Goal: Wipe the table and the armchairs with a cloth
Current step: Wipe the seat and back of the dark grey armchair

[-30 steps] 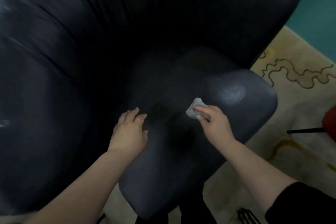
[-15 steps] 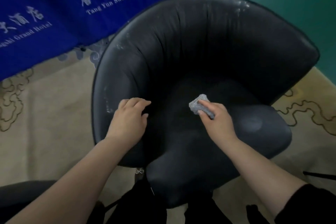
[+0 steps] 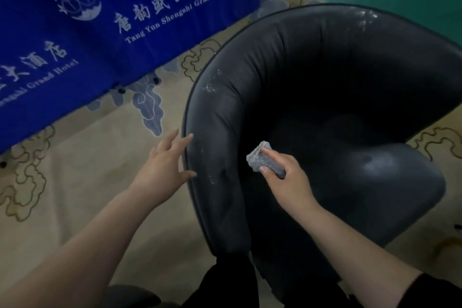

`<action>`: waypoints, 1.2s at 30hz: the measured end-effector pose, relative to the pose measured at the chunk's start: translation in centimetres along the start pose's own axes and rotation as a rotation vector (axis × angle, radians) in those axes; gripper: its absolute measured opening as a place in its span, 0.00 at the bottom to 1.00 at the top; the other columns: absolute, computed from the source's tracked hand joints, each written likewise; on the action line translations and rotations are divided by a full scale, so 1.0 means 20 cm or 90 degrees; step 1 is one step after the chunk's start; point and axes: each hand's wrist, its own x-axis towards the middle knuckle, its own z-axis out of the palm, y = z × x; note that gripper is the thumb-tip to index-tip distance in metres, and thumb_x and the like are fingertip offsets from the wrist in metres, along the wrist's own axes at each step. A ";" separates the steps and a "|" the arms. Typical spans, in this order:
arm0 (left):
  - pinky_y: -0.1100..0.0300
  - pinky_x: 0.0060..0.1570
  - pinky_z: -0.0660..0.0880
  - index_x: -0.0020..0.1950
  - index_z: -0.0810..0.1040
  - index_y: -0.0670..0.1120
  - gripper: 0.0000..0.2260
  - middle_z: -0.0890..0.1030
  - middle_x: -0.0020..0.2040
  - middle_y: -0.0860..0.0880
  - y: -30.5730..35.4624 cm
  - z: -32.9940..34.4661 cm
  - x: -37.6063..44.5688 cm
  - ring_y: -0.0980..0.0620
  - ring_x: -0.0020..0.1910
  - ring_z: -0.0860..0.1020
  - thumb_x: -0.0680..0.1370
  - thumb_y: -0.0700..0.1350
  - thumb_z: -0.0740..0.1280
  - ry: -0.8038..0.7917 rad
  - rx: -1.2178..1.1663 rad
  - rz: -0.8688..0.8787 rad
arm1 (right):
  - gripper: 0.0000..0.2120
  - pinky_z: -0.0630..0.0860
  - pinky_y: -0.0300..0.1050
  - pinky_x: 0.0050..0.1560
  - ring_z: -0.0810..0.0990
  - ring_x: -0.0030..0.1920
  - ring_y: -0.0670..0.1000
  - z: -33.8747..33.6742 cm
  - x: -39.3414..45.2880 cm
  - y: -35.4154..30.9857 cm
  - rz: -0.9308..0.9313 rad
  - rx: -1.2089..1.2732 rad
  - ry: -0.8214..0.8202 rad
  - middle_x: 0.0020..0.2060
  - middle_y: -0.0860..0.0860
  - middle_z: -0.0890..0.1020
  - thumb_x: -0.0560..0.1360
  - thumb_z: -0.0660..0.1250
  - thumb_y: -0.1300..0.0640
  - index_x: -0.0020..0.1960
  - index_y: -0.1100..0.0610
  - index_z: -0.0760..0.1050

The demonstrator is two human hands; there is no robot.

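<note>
Right hand clamped on a small grey cloth, over the inner left side of the dark armchair. Left hand spread apart, fingertips at the armchair's outer rim. Blue-draped desk behind, on patterned carpet.

Single head cam, wide-angle, looks forward and steeply down from above the armchair, close range. Both forearms enter from bottom edge. Chair fills right half, carpet left, blue banner across top-left. No second view for overlap.
</note>
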 end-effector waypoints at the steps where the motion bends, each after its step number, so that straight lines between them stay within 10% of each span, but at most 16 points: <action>1: 0.49 0.71 0.59 0.76 0.55 0.58 0.40 0.50 0.78 0.52 -0.03 -0.02 0.05 0.46 0.75 0.55 0.71 0.52 0.74 -0.011 0.030 0.030 | 0.19 0.67 0.20 0.51 0.70 0.55 0.31 0.06 0.01 -0.02 0.000 0.011 0.009 0.57 0.39 0.72 0.76 0.67 0.57 0.63 0.40 0.73; 11: 0.52 0.71 0.61 0.77 0.49 0.57 0.48 0.44 0.78 0.57 -0.17 -0.11 0.46 0.50 0.74 0.52 0.66 0.59 0.75 -0.112 0.251 0.216 | 0.21 0.63 0.38 0.68 0.67 0.64 0.46 0.55 0.22 -0.20 -0.088 -0.088 0.020 0.62 0.46 0.67 0.76 0.66 0.59 0.67 0.48 0.72; 17: 0.53 0.68 0.65 0.77 0.50 0.58 0.49 0.45 0.78 0.58 -0.21 -0.07 0.51 0.52 0.74 0.55 0.64 0.60 0.75 -0.107 0.239 0.249 | 0.18 0.68 0.49 0.60 0.67 0.58 0.54 0.61 0.22 -0.17 -0.141 -0.314 0.046 0.60 0.50 0.70 0.74 0.69 0.53 0.62 0.42 0.76; 25: 0.51 0.66 0.67 0.77 0.49 0.58 0.48 0.43 0.78 0.59 -0.20 -0.06 0.51 0.49 0.72 0.59 0.65 0.57 0.76 -0.126 0.205 0.230 | 0.14 0.68 0.26 0.52 0.74 0.52 0.46 0.53 0.20 -0.14 -0.004 -0.091 0.102 0.53 0.48 0.70 0.75 0.68 0.59 0.59 0.49 0.79; 36: 0.52 0.62 0.69 0.77 0.51 0.58 0.48 0.44 0.78 0.58 -0.14 -0.05 0.49 0.47 0.70 0.61 0.65 0.54 0.77 -0.128 0.237 0.183 | 0.11 0.68 0.28 0.54 0.71 0.51 0.41 0.51 0.05 -0.10 -0.066 -0.161 -0.025 0.52 0.48 0.69 0.74 0.69 0.58 0.56 0.50 0.81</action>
